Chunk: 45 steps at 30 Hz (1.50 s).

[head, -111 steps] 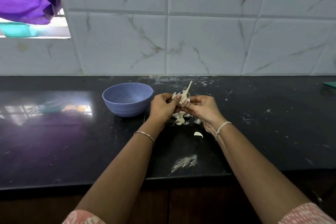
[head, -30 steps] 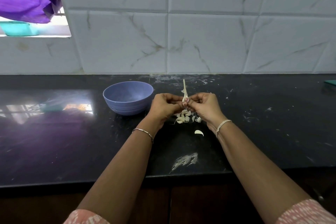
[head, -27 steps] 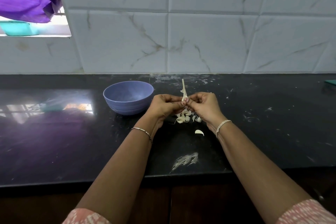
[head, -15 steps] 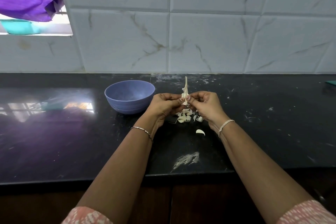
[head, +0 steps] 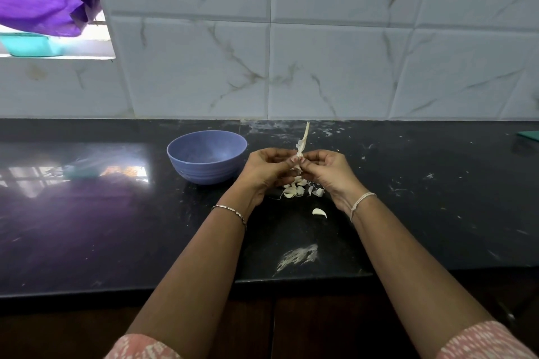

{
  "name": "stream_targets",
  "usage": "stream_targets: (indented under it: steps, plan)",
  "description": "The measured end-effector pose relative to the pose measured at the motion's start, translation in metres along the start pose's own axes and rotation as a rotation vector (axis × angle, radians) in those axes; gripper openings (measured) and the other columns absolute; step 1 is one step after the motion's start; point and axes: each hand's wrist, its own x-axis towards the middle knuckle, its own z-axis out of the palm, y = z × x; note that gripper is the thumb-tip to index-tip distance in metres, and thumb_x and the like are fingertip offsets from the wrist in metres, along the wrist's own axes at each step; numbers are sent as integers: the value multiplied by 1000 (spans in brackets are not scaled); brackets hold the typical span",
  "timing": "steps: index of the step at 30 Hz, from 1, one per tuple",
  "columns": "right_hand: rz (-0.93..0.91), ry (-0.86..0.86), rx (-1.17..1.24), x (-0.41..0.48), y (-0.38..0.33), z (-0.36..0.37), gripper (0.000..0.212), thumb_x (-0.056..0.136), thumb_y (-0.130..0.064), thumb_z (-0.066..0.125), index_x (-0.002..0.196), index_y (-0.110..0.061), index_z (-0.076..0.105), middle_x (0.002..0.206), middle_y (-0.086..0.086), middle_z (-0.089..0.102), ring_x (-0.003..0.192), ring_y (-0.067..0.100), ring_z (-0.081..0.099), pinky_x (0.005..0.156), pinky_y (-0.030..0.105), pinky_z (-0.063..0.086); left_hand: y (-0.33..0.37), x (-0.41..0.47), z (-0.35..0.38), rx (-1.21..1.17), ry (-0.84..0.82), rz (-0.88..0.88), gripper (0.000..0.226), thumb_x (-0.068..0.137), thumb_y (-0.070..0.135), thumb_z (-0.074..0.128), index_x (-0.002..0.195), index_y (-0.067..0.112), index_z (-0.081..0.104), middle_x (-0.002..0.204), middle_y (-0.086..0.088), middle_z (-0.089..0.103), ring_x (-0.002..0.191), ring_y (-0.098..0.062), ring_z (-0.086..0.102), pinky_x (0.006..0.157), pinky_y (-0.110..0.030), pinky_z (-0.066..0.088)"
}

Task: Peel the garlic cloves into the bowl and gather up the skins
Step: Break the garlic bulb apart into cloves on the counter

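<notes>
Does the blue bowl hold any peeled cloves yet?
Looks empty: the visible inside of the bowl is bare blue, though the near wall hides part of its bottom.

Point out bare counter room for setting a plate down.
Bare counter spreads left of the blue bowl. Another patch lies right of the right hand. Crowded: between it and the left hand, garlic pile and lone clove.

Counter (head: 87, 227): in front of the wall (head: 320, 67).
Bowl (head: 204, 172): on the counter, left of both hands.
Left hand (head: 264, 167), right hand (head: 329, 169): side by side above the pile.
Stalk (head: 302, 140): pinched between both hands, sticking up.
Pile of cloves (head: 296, 188): on the counter, under the hands.
Lone clove (head: 319, 212): near the pile, closer to the person.
</notes>
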Motion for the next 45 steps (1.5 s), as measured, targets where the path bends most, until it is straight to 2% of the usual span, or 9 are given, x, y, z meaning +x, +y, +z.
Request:
stream_targets:
  steps: [4, 12, 18, 22, 29, 34, 37, 41, 45]
  plan:
    - [21, -2, 70, -1, 0, 1, 3, 86, -4, 70, 84, -5, 70, 75, 10, 72, 67, 15, 70, 65, 20, 58, -3, 2, 0, -82, 4, -11, 19, 79, -3, 73, 98, -1, 69, 77, -10, 73, 65, -13, 71, 62, -19, 58]
    - [-44, 82, 67, -1, -4, 4, 7, 80, -6, 77, 78, -4, 70, 75, 14, 71, 63, 16, 69, 62, 23, 58, -5, 4, 2, -152, 34, 25, 14, 81, -2, 72, 92, -7, 66, 69, -6, 72, 62, -12, 69, 62, -19, 59]
    - [-121, 133, 0, 0, -4, 5, 6, 80, -9, 77, 79, -8, 72, 77, 11, 73, 68, 17, 69, 67, 25, 59, -4, 6, 2, -159, 52, 59, 10, 82, 2, 73, 89, 1, 67, 70, -6, 69, 65, -14, 68, 62, -21, 59]
    - [-77, 71, 76, -1, -6, 3, 7, 84, -2, 72, 86, 4, 69, 63, 0, 70, 53, 4, 65, 53, 14, 51, -4, 5, 4, -111, 0, 83, 15, 86, 4, 69, 101, 2, 67, 77, -7, 69, 69, -16, 70, 60, -21, 57]
    - [-68, 83, 63, 0, -4, 5, 16, 83, 0, 71, 91, 13, 66, 56, -1, 68, 49, 4, 64, 50, 14, 49, -5, 6, 8, -116, 36, 98, 11, 92, 2, 61, 99, -6, 66, 89, -15, 66, 75, -22, 68, 60, -20, 56]
    - [-99, 180, -58, 4, 0, 11, 9, 79, -9, 79, 77, -7, 71, 73, 12, 71, 63, 19, 70, 62, 27, 58, -11, 12, 10, -2, 153, 148, 5, 89, 5, 67, 86, 8, 69, 79, -9, 70, 68, -17, 69, 62, -25, 58]
    - [-144, 251, -178, 7, 5, 11, 11, 76, -17, 83, 73, -16, 72, 74, 8, 73, 73, 24, 72, 70, 34, 59, -15, 16, 12, 51, 217, 161, 3, 87, 10, 71, 85, 13, 71, 78, -8, 72, 72, -19, 68, 66, -30, 57]
    - [-201, 280, -224, 4, 3, 13, 9, 78, -16, 82, 77, -14, 72, 74, 3, 72, 68, 13, 68, 67, 26, 58, -12, 13, 15, -65, 201, 143, 2, 89, 7, 68, 88, 6, 69, 78, -9, 71, 68, -14, 69, 63, -23, 57]
    - [-136, 211, 14, 0, -4, 13, 6, 86, -9, 73, 81, -10, 69, 74, 6, 69, 60, 6, 63, 60, 18, 54, -8, 12, 14, -280, 161, 83, 6, 93, 3, 61, 90, 1, 66, 80, -8, 70, 68, -11, 70, 62, -18, 57]
